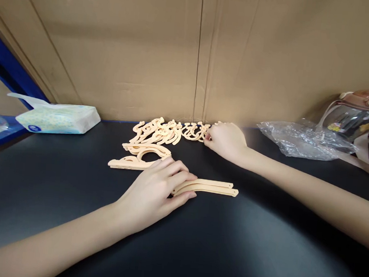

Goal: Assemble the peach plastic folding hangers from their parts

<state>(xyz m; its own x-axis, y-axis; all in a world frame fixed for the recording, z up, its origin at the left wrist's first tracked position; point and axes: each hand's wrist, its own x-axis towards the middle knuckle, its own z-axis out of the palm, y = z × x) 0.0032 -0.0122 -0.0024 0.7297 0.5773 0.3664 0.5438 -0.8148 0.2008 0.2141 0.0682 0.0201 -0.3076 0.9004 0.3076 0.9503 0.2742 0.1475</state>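
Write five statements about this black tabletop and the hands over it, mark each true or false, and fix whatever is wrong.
1. The left hand holds pale strips. True.
2. The right hand rests on the tissue pack. False: the right hand is at the row of small pale pieces.
3. A crinkled clear plastic bag lies at the picture's right. True.
4. The tissue pack is at the picture's left. True.
5. The bottle is upper left. False: the bottle is upper right.

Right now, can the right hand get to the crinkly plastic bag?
Probably yes: the plastic bag lies to the right of the right hand, and nothing seems to stand between them, though that hand is at the cream pieces.
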